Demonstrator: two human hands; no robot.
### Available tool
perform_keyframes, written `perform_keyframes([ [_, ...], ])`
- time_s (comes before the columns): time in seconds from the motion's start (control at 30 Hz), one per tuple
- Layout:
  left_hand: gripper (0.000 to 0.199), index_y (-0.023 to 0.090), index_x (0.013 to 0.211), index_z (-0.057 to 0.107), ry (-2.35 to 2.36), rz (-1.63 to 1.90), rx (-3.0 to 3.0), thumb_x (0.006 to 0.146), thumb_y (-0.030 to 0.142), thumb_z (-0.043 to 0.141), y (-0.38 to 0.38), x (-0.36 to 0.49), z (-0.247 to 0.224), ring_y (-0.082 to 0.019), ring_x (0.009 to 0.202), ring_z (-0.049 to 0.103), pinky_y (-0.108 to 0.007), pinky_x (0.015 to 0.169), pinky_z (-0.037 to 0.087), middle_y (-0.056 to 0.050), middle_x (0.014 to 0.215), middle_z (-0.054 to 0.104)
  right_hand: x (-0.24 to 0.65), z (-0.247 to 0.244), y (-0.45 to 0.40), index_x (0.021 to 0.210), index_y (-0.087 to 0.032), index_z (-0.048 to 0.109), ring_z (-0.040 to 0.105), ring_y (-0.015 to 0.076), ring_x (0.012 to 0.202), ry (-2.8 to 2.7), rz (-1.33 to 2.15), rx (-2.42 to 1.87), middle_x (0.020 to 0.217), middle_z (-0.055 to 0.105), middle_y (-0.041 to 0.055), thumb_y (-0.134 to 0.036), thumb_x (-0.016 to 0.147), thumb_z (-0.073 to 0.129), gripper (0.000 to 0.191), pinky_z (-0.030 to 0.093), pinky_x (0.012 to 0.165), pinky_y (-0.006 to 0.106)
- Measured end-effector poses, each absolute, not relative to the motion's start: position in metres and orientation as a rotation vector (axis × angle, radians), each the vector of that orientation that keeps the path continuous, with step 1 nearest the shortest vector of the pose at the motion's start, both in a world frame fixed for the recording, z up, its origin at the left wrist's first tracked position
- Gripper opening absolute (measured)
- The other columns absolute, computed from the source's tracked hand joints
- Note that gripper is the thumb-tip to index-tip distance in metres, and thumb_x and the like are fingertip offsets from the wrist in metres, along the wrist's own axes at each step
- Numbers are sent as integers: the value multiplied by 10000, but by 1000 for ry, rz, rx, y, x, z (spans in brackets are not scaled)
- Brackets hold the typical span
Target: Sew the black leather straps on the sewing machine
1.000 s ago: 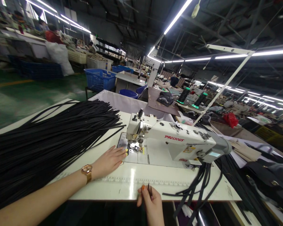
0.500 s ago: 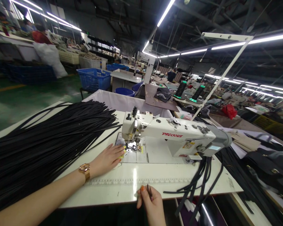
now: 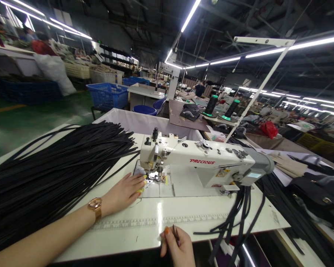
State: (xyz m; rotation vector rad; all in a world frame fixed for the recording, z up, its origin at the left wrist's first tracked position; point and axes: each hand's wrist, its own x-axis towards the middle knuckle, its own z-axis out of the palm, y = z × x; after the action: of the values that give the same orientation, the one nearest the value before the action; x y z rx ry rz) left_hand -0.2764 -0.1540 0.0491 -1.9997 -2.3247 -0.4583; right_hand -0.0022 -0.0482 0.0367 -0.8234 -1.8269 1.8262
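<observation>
My left hand [image 3: 125, 193] lies flat with fingers stretched on the bed of the white sewing machine [image 3: 211, 163], fingertips beside the presser foot [image 3: 153, 178]. Yellow shows at those fingertips. Whether any material lies beneath the fingers, I cannot tell. At the table's front edge my right hand [image 3: 178, 245] is closed around small dark thread snips [image 3: 176, 234], whose pointed tips stick up past the thumb. A large bundle of black straps [image 3: 58, 167] covers the table's left side, its ends near the machine head. More black strips [image 3: 243, 215] hang over the front edge at right.
A printed ruler [image 3: 156, 222] runs along the front of the white tabletop [image 3: 105, 244]. Behind the machine stand two black thread cones [image 3: 210, 106] and a slanted thread-stand pole [image 3: 263, 83]. Farther back are a blue basket [image 3: 108, 97] and other people, one in dark clothing [image 3: 199, 89].
The view has shifted slightly, so the table's near edge sits a little lower. Both hands keep nearly the same places, the left by the presser foot, the right around the thread snips.
</observation>
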Motion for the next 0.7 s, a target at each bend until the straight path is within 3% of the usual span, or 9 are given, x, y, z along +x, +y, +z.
perform_keyframes([
  [0.13, 410, 279, 1372, 527, -2298, -570, -2051, 971, 325, 452, -153, -286, 49, -264, 1356, 442, -523, 1172, 241, -51, 1451, 512, -2, 33, -47, 707, -169, 666, 482, 144, 442, -1829, 1842, -841, 410, 598, 4, -650, 848, 568, 511, 368, 585, 284],
  [0.27, 340, 211, 1190, 656, -2314, -831, -1992, 978, 280, 400, -137, -311, 54, -241, 1184, 582, -438, 1079, 414, -89, 1272, 645, -3, 31, -46, 708, -161, 673, 478, 139, 431, -1837, 1841, -844, 406, 602, 9, -660, 842, 563, 529, 359, 570, 279],
  [0.37, 322, 176, 1082, 681, -2325, -951, -1931, 946, 214, 391, -113, -333, 58, -247, 1138, 593, -408, 1020, 472, -107, 1216, 655, -3, 32, -46, 700, -159, 673, 477, 137, 429, -1822, 1839, -843, 400, 600, 10, -664, 835, 569, 533, 360, 568, 275],
  [0.57, 260, 195, 1051, 681, -2281, -929, -2063, 864, 204, 500, -79, -349, 61, -236, 1028, 635, -373, 961, 516, -65, 1077, 710, -5, 32, -47, 684, -169, 666, 454, 132, 390, -1785, 1845, -872, 383, 586, 6, -681, 813, 589, 534, 337, 529, 271],
  [0.7, 218, 207, 1026, 695, -2243, -841, -2128, 873, 296, 567, -82, -350, 69, -260, 1083, 607, -385, 991, 488, -67, 1102, 699, -4, 34, -47, 669, -175, 662, 474, 147, 422, -1821, 1811, -887, 392, 597, 15, -669, 828, 578, 526, 352, 550, 284],
])
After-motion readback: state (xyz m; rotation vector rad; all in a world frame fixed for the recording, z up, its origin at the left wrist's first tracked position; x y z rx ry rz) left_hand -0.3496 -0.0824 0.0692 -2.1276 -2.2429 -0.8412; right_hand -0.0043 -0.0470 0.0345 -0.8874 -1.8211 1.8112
